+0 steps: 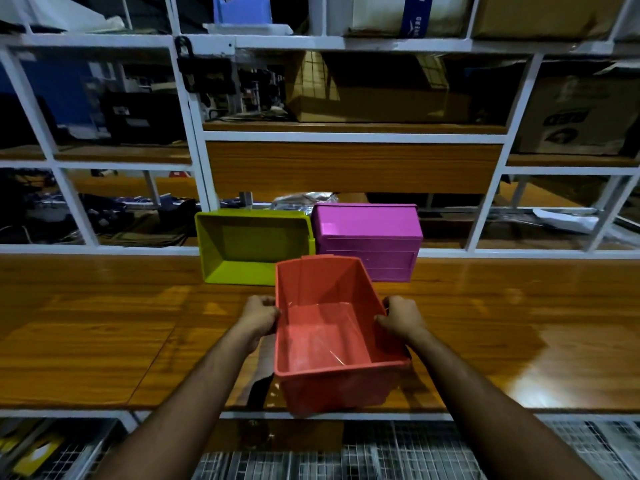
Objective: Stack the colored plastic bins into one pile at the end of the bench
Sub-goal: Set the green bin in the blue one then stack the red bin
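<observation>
Red-orange bin [332, 327] — plain, glossy inside. Lime-green bin [249, 244] at the bench's back edge, solid colour. Magenta-pink bin [369, 237] beside it, faint horizontal ribbing. Bench [104, 323] — orange-brown wood grain, shiny glare patches. Shelf frame [194, 133] white; its boards the same brown grain. Cardboard boxes [374, 88] tan.

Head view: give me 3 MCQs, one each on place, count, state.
1. Where is the green bin?
A. left of the purple bin
B. inside the red bin
C. on a shelf

2. How many bins are in view?
A. two
B. three
C. five

3. How is the red bin held?
A. by neither hand
B. left hand only
C. both hands, right hand too

Key: A, they sit side by side on the bench; B, green, purple, red; C, each hand grips a side wall.
</observation>
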Demonstrator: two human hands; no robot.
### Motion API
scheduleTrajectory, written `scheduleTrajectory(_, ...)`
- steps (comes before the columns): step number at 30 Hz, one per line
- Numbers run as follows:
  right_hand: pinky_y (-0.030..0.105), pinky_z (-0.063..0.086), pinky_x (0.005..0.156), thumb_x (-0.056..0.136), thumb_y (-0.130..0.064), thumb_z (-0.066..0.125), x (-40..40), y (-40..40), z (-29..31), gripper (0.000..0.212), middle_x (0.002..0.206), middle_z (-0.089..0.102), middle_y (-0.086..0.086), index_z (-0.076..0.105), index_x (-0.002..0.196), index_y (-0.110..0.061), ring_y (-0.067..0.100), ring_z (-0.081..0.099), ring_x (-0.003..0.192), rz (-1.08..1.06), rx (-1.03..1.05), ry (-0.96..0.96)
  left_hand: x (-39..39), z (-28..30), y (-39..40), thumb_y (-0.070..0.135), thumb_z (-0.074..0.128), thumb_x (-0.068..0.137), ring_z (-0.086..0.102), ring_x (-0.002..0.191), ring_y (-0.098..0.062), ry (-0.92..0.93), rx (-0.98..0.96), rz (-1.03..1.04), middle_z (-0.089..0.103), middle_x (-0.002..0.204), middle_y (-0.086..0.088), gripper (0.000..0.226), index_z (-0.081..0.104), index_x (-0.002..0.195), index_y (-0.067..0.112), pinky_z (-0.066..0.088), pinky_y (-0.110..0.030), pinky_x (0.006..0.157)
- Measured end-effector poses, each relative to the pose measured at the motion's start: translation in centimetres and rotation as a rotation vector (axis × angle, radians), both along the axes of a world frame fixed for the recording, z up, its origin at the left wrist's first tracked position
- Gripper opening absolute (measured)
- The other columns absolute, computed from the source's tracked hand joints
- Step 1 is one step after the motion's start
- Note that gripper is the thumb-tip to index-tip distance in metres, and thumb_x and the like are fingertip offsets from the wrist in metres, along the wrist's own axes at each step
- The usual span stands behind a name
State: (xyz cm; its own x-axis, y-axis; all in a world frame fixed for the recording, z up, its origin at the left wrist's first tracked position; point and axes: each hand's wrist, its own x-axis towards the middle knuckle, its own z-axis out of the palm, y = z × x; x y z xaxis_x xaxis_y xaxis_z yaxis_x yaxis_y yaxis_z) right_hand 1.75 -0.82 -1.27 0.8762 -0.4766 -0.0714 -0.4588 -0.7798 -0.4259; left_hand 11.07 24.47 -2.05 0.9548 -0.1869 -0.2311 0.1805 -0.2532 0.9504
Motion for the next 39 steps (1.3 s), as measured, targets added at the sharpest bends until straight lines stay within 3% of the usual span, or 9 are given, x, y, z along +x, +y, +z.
scheduleTrajectory(3,0.03,0.047,0.076,0.091,-0.028,0.061,0.1,-0.5,0.2,0.028,0.115,0.068,0.014,0.064,0.111,-0.009,0.03,0.064,0.107,0.074,-0.064,0.015,0.6,0.0,-0.7,0.002,0.06,0.081,0.064,0.092,-0.03,-0.241,0.328,0.021,0.067,0.107,-0.018,0.037,0.062,0.117,0.007,0.051,-0.036,0.082)
scheduleTrajectory(6,0.037,0.049,0.081,0.09,-0.031,0.057,0.1,-0.9,0.7,0.028,0.117,0.068,0.017,0.061,0.113,-0.015,0.035,0.062,0.109,0.153,-0.173,0.006,0.1,0.8,-1.6,0.018,0.066,0.078,0.044,0.123,-0.032,-0.577,0.751,-0.072,0.053,0.13,-0.011,0.057,0.051,0.133,0.021,0.035,-0.035,0.104)
scheduleTrajectory(9,0.037,0.048,0.079,0.09,-0.031,0.055,0.2,-0.7,1.4,0.025,0.116,0.069,0.011,0.06,0.113,-0.023,0.034,0.063,0.107,0.27,-0.253,-0.017,-0.7,1.4,-3.7,0.025,0.065,0.079,0.036,0.13,-0.025,-0.835,0.849,-0.308,0.049,0.138,0.002,0.06,0.046,0.135,0.028,0.034,-0.039,0.106)
scheduleTrajectory(13,0.034,0.047,0.078,0.09,-0.033,0.055,0.7,0.1,1.9,0.027,0.115,0.069,0.006,0.059,0.116,-0.031,0.029,0.064,0.105,0.426,-0.307,-0.021,-0.8,2.0,-6.4,0.022,0.062,0.083,0.04,0.128,-0.022,-0.968,0.91,-0.538,0.053,0.136,0.005,0.049,0.051,0.131,0.027,0.035,-0.038,0.1)
scheduleTrajectory(16,0.031,0.043,0.078,0.091,-0.03,0.057,0.9,0.6,2.4,0.032,0.118,0.068,0.003,0.059,0.122,-0.03,0.025,0.063,0.107,0.541,-0.287,-0.009,-0.9,1.9,-7.3,0.028,0.061,0.085,0.057,0.115,-0.027,-0.941,0.987,-0.642,0.065,0.121,-0.003,0.034,0.061,0.119,0.027,0.045,-0.035,0.088)
scheduleTrajectory(20,0.032,0.046,0.079,0.089,-0.027,0.061,0.8,0.4,2.1,0.029,0.114,0.071,0.003,0.063,0.118,-0.025,0.026,0.064,0.105,0.559,-0.26,-0.071,-1.0,1.6,-7.4,0.035,0.058,0.087,0.061,0.106,-0.029,-0.907,0.99,-0.595,0.068,0.109,-0.006,0.02,0.062,0.102,0.023,0.046,-0.033,0.076)
scheduleTrajectory(27,0.034,0.048,0.09,0.074,-0.009,0.066,0.7,0.0,2.6,0.049,0.123,0.065,0.004,0.059,0.12,-0.021,0.025,0.061,0.113,0.412,-0.251,-0.314,0.4,1.7,-6.4,0.033,0.06,0.087,0.06,0.111,-0.033,-0.776,0.948,-0.442,0.066,0.118,-0.011,0.028,0.062,0.114,0.025,0.049,-0.037,0.083)
scheduleTrajectory(35,0.042,0.041,0.102,0.08,-0.033,0.063,0.7,0.3,0.6,0.05,0.13,0.056,0.003,0.054,0.129,-0.026,0.027,0.048,0.124,0.26,-0.337,-0.074,2.0,0.5,-4.3,0.029,0.057,0.09,0.065,0.1,-0.038,-0.481,0.789,-0.121,0.068,0.108,-0.022,0.027,0.066,0.101,0.007,0.052,-0.039,0.077)
scheduleTrajectory(39,0.039,0.039,0.106,0.085,-0.023,0.059,0.7,0.1,-0.5,0.049,0.135,0.049,0.014,0.052,0.133,-0.011,0.033,0.045,0.126,0.174,-0.203,-0.123,2.6,-0.2,-3.0,0.03,0.056,0.092,0.063,0.105,-0.04,-0.362,0.678,0.012,0.067,0.11,-0.025,0.033,0.068,0.105,0.001,0.05,-0.04,0.08)
